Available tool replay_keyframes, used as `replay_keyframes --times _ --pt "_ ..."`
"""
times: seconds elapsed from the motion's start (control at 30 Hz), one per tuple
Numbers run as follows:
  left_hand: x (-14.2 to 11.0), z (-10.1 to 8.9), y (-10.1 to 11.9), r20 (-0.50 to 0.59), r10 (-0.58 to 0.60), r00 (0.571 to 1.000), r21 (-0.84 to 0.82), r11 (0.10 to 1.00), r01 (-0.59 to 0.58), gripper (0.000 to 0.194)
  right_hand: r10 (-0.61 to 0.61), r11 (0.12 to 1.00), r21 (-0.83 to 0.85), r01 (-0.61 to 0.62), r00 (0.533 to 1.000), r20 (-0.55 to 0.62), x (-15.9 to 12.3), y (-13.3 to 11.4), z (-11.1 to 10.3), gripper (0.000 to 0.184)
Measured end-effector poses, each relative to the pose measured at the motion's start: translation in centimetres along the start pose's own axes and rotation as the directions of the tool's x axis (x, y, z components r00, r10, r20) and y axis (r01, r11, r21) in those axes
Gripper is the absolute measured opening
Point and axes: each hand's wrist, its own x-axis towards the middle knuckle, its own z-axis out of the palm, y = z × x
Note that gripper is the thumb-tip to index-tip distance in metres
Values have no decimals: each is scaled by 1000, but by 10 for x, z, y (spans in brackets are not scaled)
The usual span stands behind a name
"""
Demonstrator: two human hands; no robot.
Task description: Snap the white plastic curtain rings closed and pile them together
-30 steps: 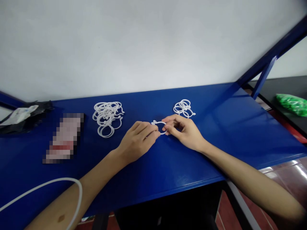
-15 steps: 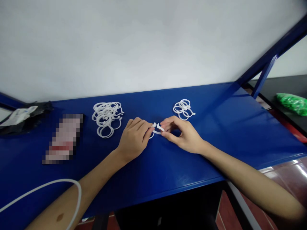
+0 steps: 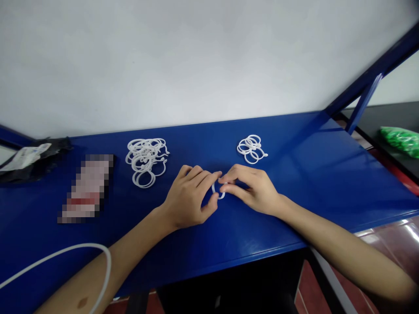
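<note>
A white plastic snap ring (image 3: pixel 213 188) is between my two hands over the middle of the blue table, partly covered by fingers. My right hand (image 3: pixel 253 188) pinches its upper right side with thumb and index finger. On the other side, my left hand (image 3: pixel 193 196) has its index fingertip at the ring's top and its thumb at the lower left edge. Whether the ring's ends are joined is hidden behind the fingertips. Left of my hands lies a tangled heap of white rings (image 3: pixel 144 159), some with open ends. A smaller cluster of rings (image 3: pixel 251 149) sits beyond my right hand.
A blurred-out flat object (image 3: pixel 88 187) lies on the blue table (image 3: pixel 262 235) at left, near a black plastic package (image 3: pixel 36 159) with a white label. A white cable (image 3: pixel 65 250) loops across the lower left. At right, a green-filled bag (image 3: pixel 401 140) rests on a dark surface.
The ring's separated ends have come together and now sit under my fingertips. My left thumb has shifted down to the ring's lower edge, and its index finger reaches further right.
</note>
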Motion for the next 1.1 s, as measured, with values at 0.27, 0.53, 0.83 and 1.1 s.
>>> replay_keyframes --times 0.27,0.53,0.83,1.1 --pt "-2 5 -4 -39 31 999 35 999 -30 34 3 999 52 -3 1000 7 3 -1 -3 9" --pt "-1 5 -5 -69 82 994 55 995 -78 30 19 997 77 -21 999 28 3 -4 -4 12" --pt "-4 2 -25 156 -141 978 200 974 108 46 223 912 -257 -319 913 -343 14 30 -43 14" --pt "-5 1 -30 268 -196 943 214 967 140 40 389 781 -363 -508 851 -353 14 59 -81 12"
